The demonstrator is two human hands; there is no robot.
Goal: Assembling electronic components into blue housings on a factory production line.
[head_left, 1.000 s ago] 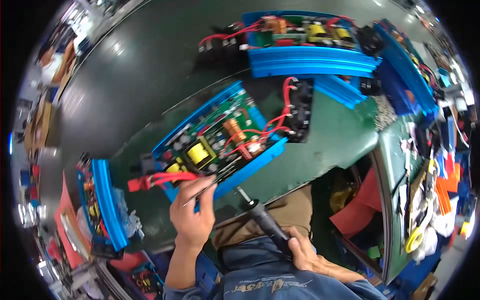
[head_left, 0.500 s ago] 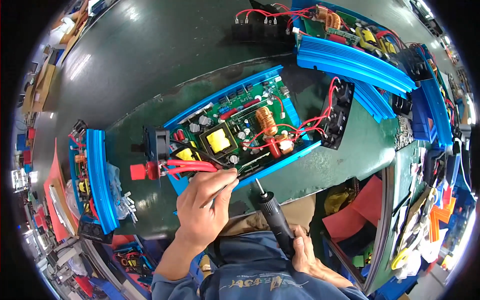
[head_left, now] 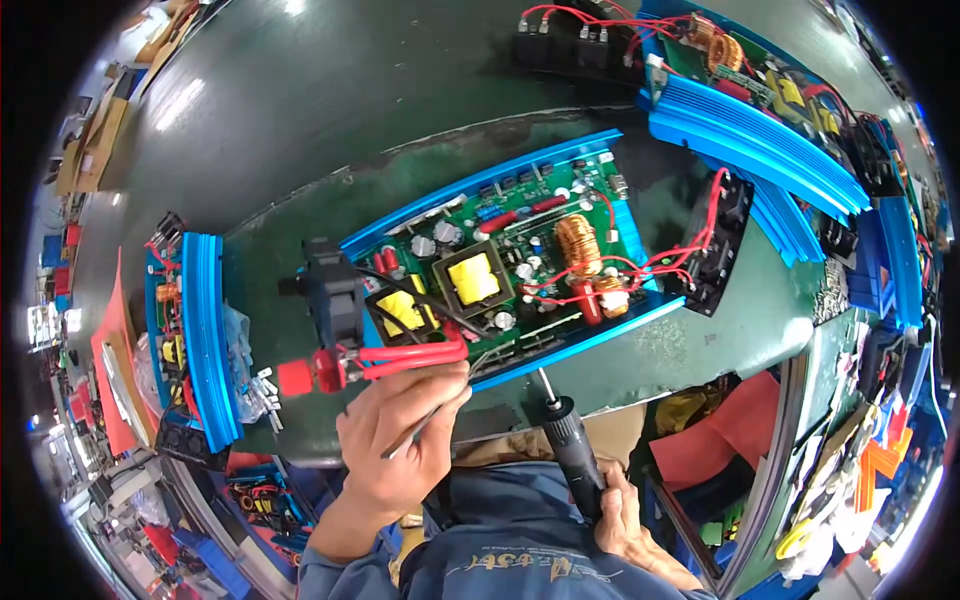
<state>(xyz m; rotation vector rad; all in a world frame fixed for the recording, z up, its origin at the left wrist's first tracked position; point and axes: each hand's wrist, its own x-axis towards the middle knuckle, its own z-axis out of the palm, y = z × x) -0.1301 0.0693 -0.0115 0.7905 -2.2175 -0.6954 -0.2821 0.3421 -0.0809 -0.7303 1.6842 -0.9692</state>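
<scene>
On the bench before me lies a blue metal housing (head_left: 560, 362) with its green circuit board (head_left: 520, 215) exposed. My left hand (head_left: 405, 430) pinches metal tweezers (head_left: 410, 437), their tips at the housing's near edge, beside thick red cables (head_left: 415, 353). My right hand (head_left: 622, 505) is wrapped round a black electric screwdriver (head_left: 575, 455). Its bit points up just short of the housing's near wall, apparently apart from it. A black fan (head_left: 333, 295) and a red terminal (head_left: 310, 375) stand at the housing's left end. Thin red wires run right to a black socket panel (head_left: 712, 250).
Another blue housing (head_left: 205, 340) stands on the left, beside small white pieces (head_left: 268, 395). More open blue units (head_left: 755, 135) are stacked at the far right, near a pile of small metal parts (head_left: 831, 290). Below right, red sheets (head_left: 735, 420) lie under the bench edge.
The view has shifted, so the housing sits farther right in the picture. My left hand has turned slightly, showing more of the tweezers. The screwdriver stays close to the near wall.
</scene>
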